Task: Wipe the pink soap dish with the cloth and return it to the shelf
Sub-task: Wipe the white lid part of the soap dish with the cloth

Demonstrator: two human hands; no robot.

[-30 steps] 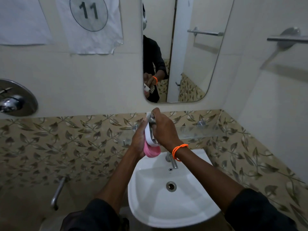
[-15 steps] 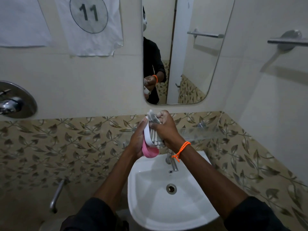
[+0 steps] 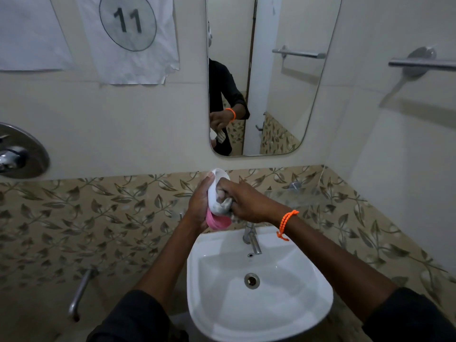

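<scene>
The pink soap dish point(image 3: 218, 222) with its white inner tray is held upright on its edge above the sink, in front of the leaf-patterned tiles. My left hand point(image 3: 198, 206) grips it from the left side, fingers curled round its back. My right hand point(image 3: 244, 202), with an orange band at the wrist, holds a bunched grey cloth point(image 3: 224, 204) and presses it into the dish's white inside. The glass shelf point(image 3: 296, 196) juts from the wall just right of my hands.
A white sink point(image 3: 259, 314) with a chrome tap point(image 3: 251, 239) lies below my hands. A mirror point(image 3: 283, 95) hangs above. A shower mixer point(image 3: 17, 154) and a pipe point(image 3: 79, 294) sit at the left, a towel bar point(image 3: 422, 64) at the right.
My right hand has slid the cloth down inside the dish, baring the white upper rim. Both hands with the dish have stayed above the sink.
</scene>
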